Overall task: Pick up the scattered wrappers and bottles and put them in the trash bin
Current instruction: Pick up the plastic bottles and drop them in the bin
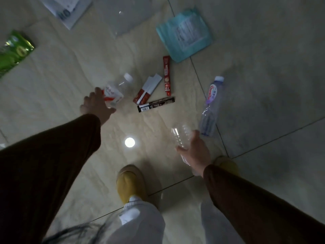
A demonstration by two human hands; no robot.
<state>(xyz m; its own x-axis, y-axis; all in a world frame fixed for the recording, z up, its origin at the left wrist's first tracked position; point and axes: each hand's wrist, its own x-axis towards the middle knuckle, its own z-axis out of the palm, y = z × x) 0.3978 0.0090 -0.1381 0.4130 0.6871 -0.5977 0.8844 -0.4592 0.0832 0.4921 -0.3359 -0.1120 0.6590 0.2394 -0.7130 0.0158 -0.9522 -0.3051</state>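
View from above onto a tiled floor (pixel 70 73) strewn with litter. The left hand (pixel 95 106), fingers spread, rests on the base of a clear bottle with a red-and-white label (pixel 116 90) lying on the floor; whether the fingers have closed round it cannot be told. The right hand (pixel 195 152) is wrapped round a crumpled clear bottle (pixel 181 136). Beside the labelled bottle, on its cap side, lie a red-and-white wrapper (pixel 146 89), a red stick sachet (pixel 167 75) and a black stick sachet (pixel 155 104); beyond these lies a blue-labelled bottle (pixel 211 104). Farther off lie a teal pouch (pixel 184 35) and a green packet (pixel 13 51).
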